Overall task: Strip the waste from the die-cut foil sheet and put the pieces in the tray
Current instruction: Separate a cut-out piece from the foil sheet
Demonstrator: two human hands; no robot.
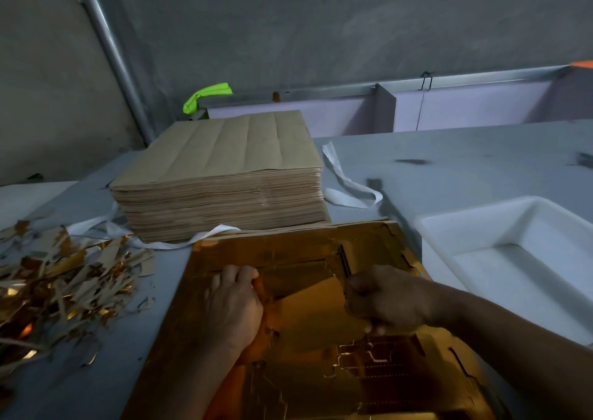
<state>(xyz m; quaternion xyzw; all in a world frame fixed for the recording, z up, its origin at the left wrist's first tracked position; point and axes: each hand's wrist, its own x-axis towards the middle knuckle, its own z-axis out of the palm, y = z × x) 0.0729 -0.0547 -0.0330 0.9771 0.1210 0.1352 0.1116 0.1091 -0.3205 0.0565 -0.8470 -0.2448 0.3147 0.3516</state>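
The foil sheet (369, 371) on the desk (449, 169) beside the tray (449, 227) looks light and easily torn, so the left hand (234, 304) and right hand (385, 297) each grip the lifted piece (305, 307) by its edges.

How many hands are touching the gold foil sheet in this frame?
2. The left hand lies on the foil sheet left of middle; the right hand is curled on it right of middle, nearer the white tray.
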